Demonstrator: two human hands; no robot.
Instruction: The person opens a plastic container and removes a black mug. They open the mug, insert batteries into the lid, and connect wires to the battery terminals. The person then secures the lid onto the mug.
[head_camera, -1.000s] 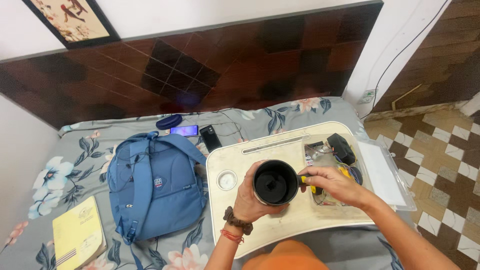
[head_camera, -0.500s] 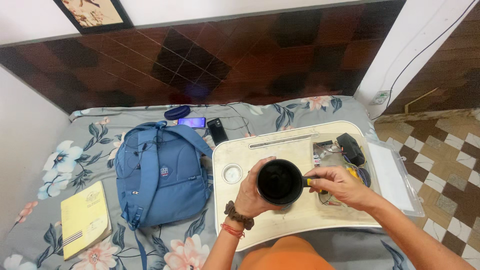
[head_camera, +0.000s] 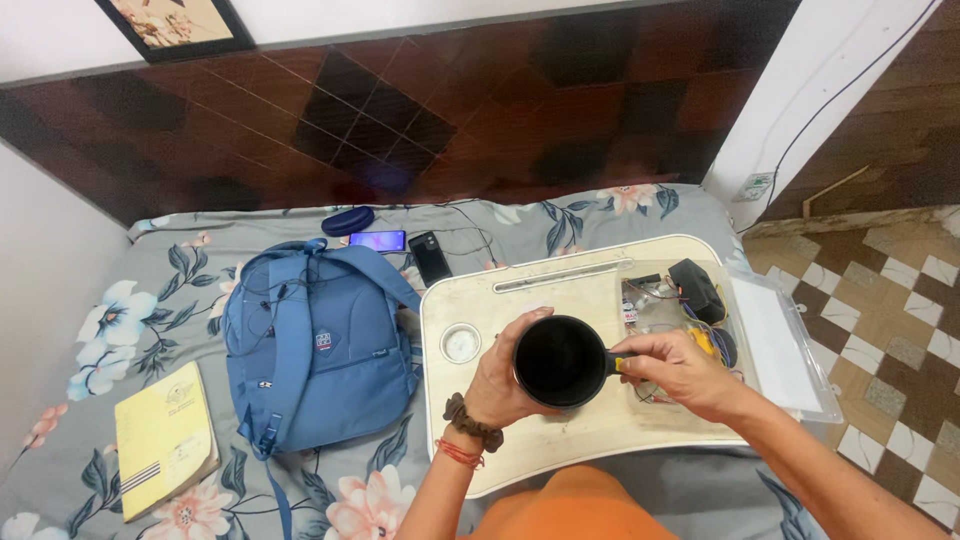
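Note:
My left hand (head_camera: 497, 380) wraps around the side of a round black cup-shaped object (head_camera: 560, 360), held above a cream lap desk (head_camera: 520, 452). Its open mouth faces up at me and the inside is dark. My right hand (head_camera: 675, 370) pinches a small yellow-and-black tool (head_camera: 621, 363) pressed against the right side of the black object. An orange-clad knee shows below the desk.
A clear plastic box (head_camera: 690, 300) of wires and small electronic parts sits on the desk's right, its lid (head_camera: 780, 345) open beside it. A blue backpack (head_camera: 315, 345), yellow notebook (head_camera: 165, 435), two phones (head_camera: 378, 241) and a dark case (head_camera: 347, 220) lie on the floral bedsheet. Tiled floor lies right.
The view shifted slightly. Both hands keep their hold; the black object tilted a little, so its inner fitting is no longer visible.

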